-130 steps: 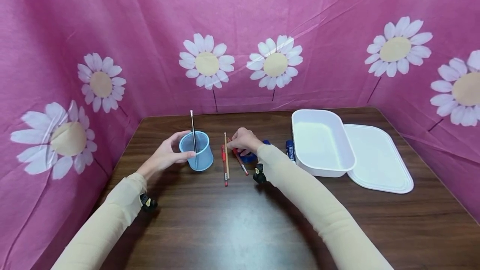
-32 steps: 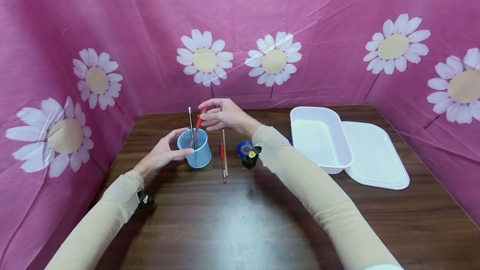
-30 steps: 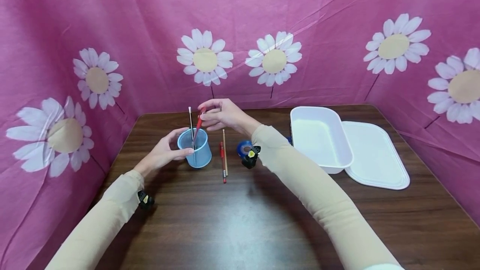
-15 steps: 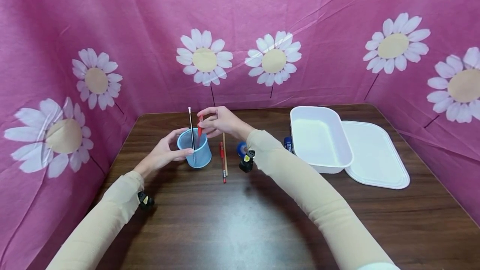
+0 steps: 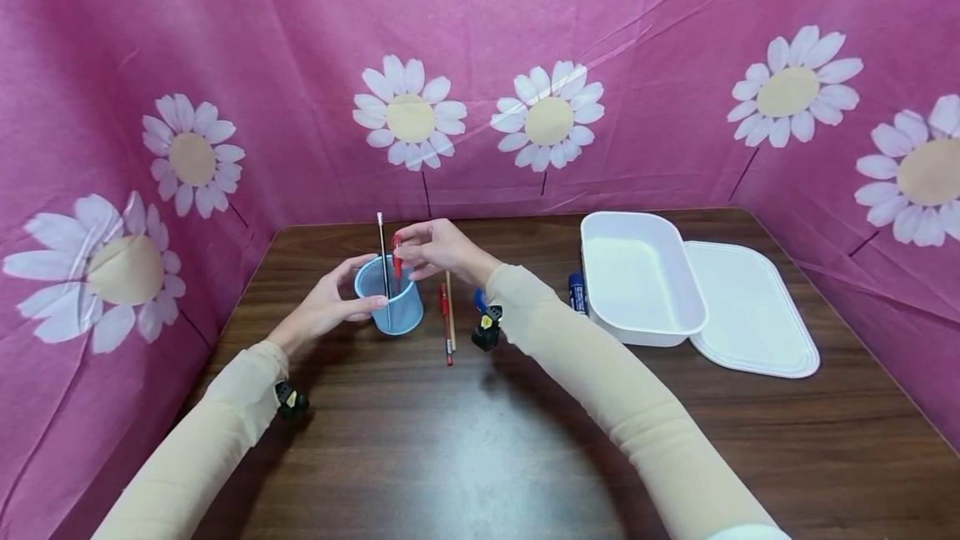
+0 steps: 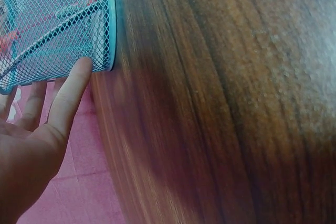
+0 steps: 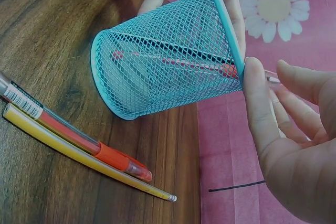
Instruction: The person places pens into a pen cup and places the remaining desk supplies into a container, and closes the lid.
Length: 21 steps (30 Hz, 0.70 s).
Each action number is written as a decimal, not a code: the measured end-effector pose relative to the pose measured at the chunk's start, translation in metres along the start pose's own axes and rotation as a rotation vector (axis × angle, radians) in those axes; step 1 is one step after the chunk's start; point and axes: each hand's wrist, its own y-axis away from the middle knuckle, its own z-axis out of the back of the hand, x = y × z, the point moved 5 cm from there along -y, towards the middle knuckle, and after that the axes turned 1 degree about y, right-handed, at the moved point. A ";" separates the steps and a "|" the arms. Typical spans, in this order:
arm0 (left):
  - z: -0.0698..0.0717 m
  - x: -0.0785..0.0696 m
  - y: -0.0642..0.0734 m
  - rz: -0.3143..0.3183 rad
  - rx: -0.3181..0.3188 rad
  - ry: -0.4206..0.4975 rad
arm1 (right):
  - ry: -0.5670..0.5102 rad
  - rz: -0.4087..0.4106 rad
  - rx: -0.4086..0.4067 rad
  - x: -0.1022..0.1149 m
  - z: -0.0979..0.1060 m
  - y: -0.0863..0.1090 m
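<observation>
My left hand (image 5: pixel 326 302) holds a light blue mesh pen cup (image 5: pixel 403 317) upright on the table; its thumb lies along the near side, and other fingers show behind in the left wrist view. A dark pencil (image 5: pixel 381 240) with a pale tip leans in the cup. My right hand (image 5: pixel 444 248) pinches the top of a red pen (image 5: pixel 397 261), most of which is inside the cup. Through the mesh, the right wrist view shows its red grip (image 7: pixel 229 70). Right of the cup lie another red pen (image 7: pixel 118 157) and a yellow pencil (image 7: pixel 63 149), side by side.
A roll of blue tape (image 5: pixel 480 300) is partly hidden by the right wrist's camera. Farther right are a dark blue tube (image 5: pixel 576 293), a white plastic box (image 5: pixel 703 325) and its flat white lid (image 5: pixel 765 315). A pink flowered cloth (image 5: pixel 480 7) surrounds the table's far edge.
My right hand has picked the red pen up off the table, brought it over the cup and lowered it inside. My left hand has stayed on the cup.
</observation>
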 end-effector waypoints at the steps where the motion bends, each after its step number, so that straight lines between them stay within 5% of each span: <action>1: 0.000 0.000 0.000 0.001 -0.001 0.002 | -0.005 -0.007 -0.004 0.000 0.000 0.000; 13: -0.001 0.000 0.001 0.001 -0.005 0.005 | 0.014 -0.017 -0.069 -0.003 0.020 0.002; 21: -0.001 0.001 0.000 0.006 0.004 0.000 | 0.034 -0.156 -0.132 -0.031 0.047 0.005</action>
